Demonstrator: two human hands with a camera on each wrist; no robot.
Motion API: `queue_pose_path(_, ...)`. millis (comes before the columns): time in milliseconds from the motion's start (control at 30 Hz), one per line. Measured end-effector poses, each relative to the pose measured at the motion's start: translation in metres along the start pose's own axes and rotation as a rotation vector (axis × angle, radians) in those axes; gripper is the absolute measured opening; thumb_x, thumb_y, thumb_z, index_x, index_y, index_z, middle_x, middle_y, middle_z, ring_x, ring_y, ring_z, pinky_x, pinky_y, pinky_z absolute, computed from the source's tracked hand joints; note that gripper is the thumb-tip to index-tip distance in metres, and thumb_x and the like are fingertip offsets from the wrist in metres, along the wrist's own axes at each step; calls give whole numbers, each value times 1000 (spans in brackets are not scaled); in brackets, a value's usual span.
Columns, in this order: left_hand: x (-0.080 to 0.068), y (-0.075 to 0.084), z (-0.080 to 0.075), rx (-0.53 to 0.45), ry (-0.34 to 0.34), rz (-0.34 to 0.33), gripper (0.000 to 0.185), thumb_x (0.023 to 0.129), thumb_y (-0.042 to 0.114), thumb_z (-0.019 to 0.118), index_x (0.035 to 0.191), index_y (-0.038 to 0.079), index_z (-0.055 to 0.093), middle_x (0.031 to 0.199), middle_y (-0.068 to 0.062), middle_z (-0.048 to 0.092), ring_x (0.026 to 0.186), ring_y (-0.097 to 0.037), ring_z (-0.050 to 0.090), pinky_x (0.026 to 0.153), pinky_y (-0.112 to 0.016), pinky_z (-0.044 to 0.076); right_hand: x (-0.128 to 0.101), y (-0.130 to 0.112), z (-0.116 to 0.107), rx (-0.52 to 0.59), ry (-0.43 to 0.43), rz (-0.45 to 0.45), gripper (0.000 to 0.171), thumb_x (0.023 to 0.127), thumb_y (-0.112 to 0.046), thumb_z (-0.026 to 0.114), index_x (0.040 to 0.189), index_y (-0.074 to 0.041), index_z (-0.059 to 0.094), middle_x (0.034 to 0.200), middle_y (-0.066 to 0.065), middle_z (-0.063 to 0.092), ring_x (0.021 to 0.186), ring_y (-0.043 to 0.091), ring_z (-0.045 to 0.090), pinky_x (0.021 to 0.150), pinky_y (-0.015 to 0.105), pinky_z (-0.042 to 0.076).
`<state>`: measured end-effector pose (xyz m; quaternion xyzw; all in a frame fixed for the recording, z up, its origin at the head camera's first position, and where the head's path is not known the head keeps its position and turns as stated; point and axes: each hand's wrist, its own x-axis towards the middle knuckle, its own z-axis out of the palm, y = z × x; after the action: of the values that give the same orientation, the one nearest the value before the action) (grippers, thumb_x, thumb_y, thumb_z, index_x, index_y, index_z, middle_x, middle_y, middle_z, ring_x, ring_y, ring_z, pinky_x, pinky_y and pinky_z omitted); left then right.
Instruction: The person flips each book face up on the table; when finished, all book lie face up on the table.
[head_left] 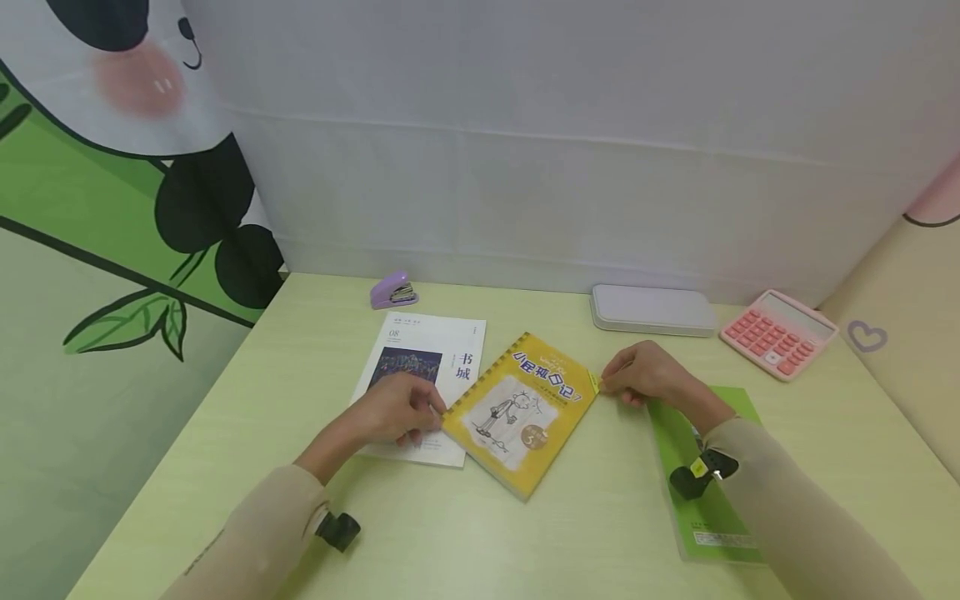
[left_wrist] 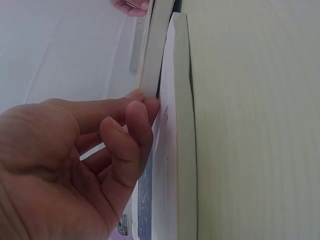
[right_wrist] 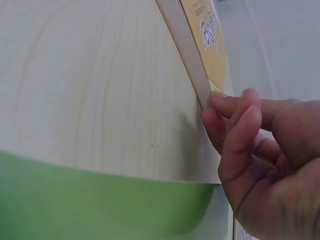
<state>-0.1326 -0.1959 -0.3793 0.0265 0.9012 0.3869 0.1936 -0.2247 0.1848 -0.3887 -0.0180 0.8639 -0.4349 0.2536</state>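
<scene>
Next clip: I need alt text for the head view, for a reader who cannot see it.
A person's left hand and right hand pinch opposite corners of a yellow book on a pale table. The book partly overlaps a white magazine, with a green book under the right forearm; a stapler, case and pink calculator sit behind.

A pale yellow-green wood-grain counter (head_left: 525,533) fills the foreground, evenly lit with soft shadows. Behind it hangs a plain white cloth backdrop (head_left: 525,150) with a faint horizontal crease. On the left stands a panel (head_left: 112,208) printed with a panda and green bamboo leaves. On the right, a beige panel (head_left: 907,308) bears a small purple heart outline (head_left: 867,336).
</scene>
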Motion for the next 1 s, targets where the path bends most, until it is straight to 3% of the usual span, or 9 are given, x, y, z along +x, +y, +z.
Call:
queue_pose_path(533, -5, 2, 5, 9, -23, 20, 7, 93, 4, 77, 96, 10, 77, 72, -5, 67, 60, -16, 60, 55, -27, 50, 4, 1, 13, -17, 172, -5, 20, 92, -5, 78, 108, 7, 76, 72, 3, 73, 57, 8, 65, 57, 24, 56)
queue_pose_path(767, -7, 4, 8, 11, -44, 33, 25, 92, 4, 79, 116, 10, 79, 73, -3, 70, 59, -15, 62, 53, -26, 45, 2, 1, 17, 6, 208, 9, 24, 93, -6, 78, 113, 7, 75, 75, 4, 75, 56, 10, 66, 57, 26, 57)
queue_pose_path(1000, -8, 6, 11, 16, -91, 51, 39, 91, 4, 78, 130, 11, 75, 71, -4, 68, 55, -13, 54, 52, -25, 39, -6, 0, 18, -55, 165, -25, 45, 90, -14, 82, 130, 4, 71, 71, 6, 73, 54, 11, 66, 57, 27, 57)
